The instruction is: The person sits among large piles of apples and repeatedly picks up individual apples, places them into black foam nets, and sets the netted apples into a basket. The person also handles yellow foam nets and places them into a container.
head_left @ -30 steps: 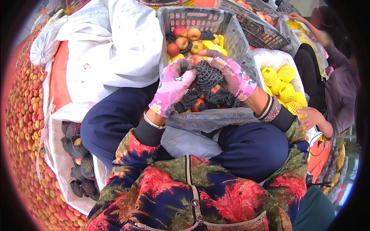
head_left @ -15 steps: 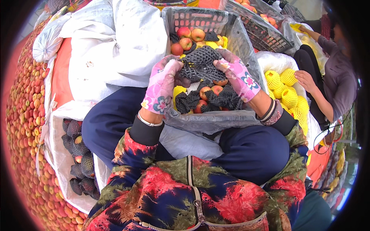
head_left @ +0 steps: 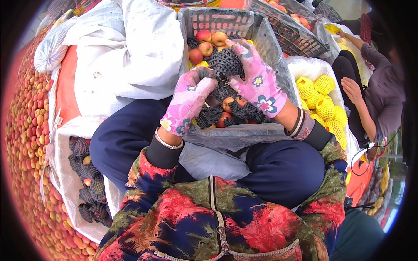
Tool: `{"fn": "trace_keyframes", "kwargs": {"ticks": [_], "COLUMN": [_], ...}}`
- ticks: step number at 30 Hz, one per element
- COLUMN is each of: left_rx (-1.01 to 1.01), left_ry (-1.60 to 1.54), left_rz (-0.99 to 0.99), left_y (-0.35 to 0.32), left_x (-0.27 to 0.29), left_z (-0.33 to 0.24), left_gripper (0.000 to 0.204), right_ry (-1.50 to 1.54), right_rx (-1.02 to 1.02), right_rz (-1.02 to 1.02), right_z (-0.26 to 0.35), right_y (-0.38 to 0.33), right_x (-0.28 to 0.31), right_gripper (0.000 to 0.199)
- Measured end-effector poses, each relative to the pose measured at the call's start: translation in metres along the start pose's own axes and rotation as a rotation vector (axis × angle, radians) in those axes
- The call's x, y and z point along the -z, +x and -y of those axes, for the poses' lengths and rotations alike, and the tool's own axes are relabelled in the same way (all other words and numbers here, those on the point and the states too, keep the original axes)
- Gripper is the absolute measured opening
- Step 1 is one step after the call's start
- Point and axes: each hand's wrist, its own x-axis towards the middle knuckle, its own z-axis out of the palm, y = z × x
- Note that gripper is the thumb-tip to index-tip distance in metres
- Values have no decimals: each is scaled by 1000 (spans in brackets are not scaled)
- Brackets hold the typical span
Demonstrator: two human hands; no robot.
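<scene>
Above the crate, my two hands in pink flowered gloves hold a black foam fruit net between them. The net bulges round at the top, and its lower part is bunched together; whether an apple is inside is hidden. My right hand curls over its right side, with the thumb at the bunched part. With fingers bent, my left hand grips its lower left edge. Red-yellow apples lie in the crate beyond my hands, and more apples among loose black nets lie nearer me.
Black-netted apples fill a white-lined container at my left, beside a large heap of apples. White sacks lie at the upper left. Yellow-netted fruit sits at the right, where another person works. A second crate stands beyond.
The black net, stretched flat between my hands before, is now rounded and bunched below. My right hand has moved left and around it; my left hand has shifted slightly right and down.
</scene>
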Motion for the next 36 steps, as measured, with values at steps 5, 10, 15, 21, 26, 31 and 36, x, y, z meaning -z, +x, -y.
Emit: {"fn": "trace_keyframes", "kwargs": {"ticks": [5, 10, 15, 21, 26, 31, 36], "left_rx": [38, -56, 37, 158, 120, -128, -307], "left_ry": [53, 81, 124, 66, -50, -338, -681], "left_rz": [-22, -259, 181, 60, 101, -223, -277], "left_y": [-4, 1, -31, -14, -7, 4, 16], "left_x": [-3, 1, -31, -26, -21, -16, 4], "left_z": [-3, -7, -41, 4, 13, 19, 27], "left_gripper": [22, 25, 34, 39, 28, 32, 19], "right_ry": [-28, -202, -330, -265, -136, -149, 20], "right_rx": [-21, -216, -304, -216, -182, -188, -6], "right_rz": [-101, 162, 332, 301, 306, 366, 374], "right_z": [-16, -21, -14, -18, -3, 10, 18], "right_y": [0, -5, -1, -11, -7, -10, -13], "right_x": [-1, 4, 3, -10, -7, -15, -27], "right_gripper": [49, 42, 39, 41, 46, 55, 58]}}
